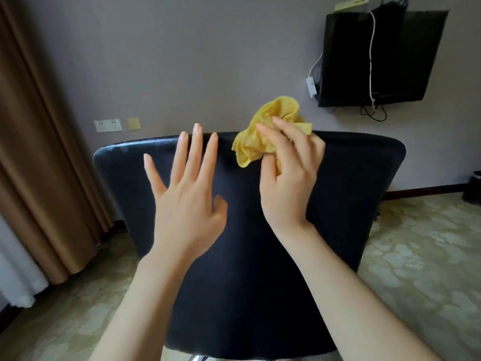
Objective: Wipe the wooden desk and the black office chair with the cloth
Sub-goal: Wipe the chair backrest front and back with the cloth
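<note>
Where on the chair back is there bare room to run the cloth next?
Bare: top-left corner of the chair back, left of the left hand; its right side beyond the right hand. Crowded: top centre, where both hands and the cloth sit.

We are finding no text, label, brand or number clear enough to read; the small marks on the white wall sockets (108, 125) are blurring beyond reading.

Two bare hands: left hand (187, 204) and right hand (286, 188). One yellow cloth (273, 110), one black office chair (247, 256). One dark wall screen (377, 56), one brown curtain (39, 152), one dark bin (475, 188).
</note>
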Available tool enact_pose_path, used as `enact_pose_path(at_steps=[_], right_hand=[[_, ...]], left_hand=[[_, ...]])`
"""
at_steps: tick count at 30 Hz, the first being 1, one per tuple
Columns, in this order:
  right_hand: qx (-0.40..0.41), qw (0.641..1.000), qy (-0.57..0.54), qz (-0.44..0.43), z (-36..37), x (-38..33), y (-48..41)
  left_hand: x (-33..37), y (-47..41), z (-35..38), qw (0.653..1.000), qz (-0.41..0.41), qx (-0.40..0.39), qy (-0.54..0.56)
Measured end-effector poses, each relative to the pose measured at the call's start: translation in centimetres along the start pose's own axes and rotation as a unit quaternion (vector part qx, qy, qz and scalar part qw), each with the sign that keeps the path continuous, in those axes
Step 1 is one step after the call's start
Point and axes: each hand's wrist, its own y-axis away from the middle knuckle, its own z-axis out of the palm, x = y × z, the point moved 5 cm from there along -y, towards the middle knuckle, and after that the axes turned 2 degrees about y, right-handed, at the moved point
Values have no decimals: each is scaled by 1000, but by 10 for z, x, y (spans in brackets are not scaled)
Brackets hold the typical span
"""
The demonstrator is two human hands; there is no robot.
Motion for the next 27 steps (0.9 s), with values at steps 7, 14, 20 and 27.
enact_pose_path(at_steps=[7, 14, 20, 27], right_hand=[[-188, 926, -20, -328, 65, -44, 80], [-347, 791, 16, -504, 45, -1, 183], [-390, 732, -22, -559, 16, 32, 187], [-289, 821, -31, -492, 13, 10, 97]], left_hand=[[-83, 17, -22, 991, -126, -24, -30], [-120, 5, -30, 984, -156, -86, -9], [-117, -3, -21, 981, -168, -82, 47], [-118, -5, -41, 987, -138, -81, 5]])
